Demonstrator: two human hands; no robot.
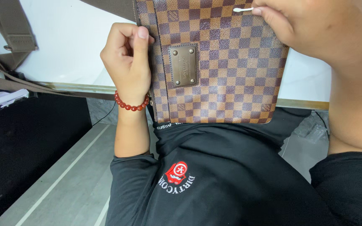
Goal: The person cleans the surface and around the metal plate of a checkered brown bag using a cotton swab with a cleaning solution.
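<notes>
Centrally, a flat rectangular bag (218, 62) of brown-and-tan checkered coated fabric fills the upper middle of the frame, its lower edge resting against the person's black shirt (227, 175). A small rectangular metal plate (183, 65), riveted at its four corners, sits on the bag's left half. The left hand (126, 62), at centre left, is closed on the bag's left edge: thumb pressed on the front face, curled fingers (118, 35) wrapped behind. A bracelet (131, 104) of round, glossy red beads circles that wrist. The right hand (311, 29), at upper right, pinches a thin white cotton swab (243, 9) between fingertips; the swab's tufted tip points left and lies on or just above the bag's top edge, which of the two cannot be told. A wide brown woven strap (15, 29) loops across the upper left, over a smooth white tabletop (68, 42) with a pale metallic rim. Grey floor planks show at lower left.
</notes>
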